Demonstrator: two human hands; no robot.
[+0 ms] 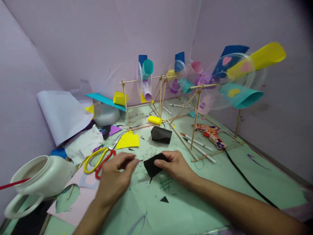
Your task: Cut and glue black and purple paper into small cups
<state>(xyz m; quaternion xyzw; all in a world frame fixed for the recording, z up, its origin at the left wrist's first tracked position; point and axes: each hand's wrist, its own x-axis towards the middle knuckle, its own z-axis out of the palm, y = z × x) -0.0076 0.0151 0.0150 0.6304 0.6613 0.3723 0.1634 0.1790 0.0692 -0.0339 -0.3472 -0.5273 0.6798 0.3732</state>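
Currently, your right hand (178, 165) clamps the black paper piece (152, 165) over the worktop (172, 217), nearer you than the black roll (161, 135). Your left hand (116, 174) curls just beside that piece; whether it grips anything, I cannot tell.

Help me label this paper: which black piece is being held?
The black piece gripped in the right hand; the black roll beyond it and the small black triangle nearer the camera lie on the table.
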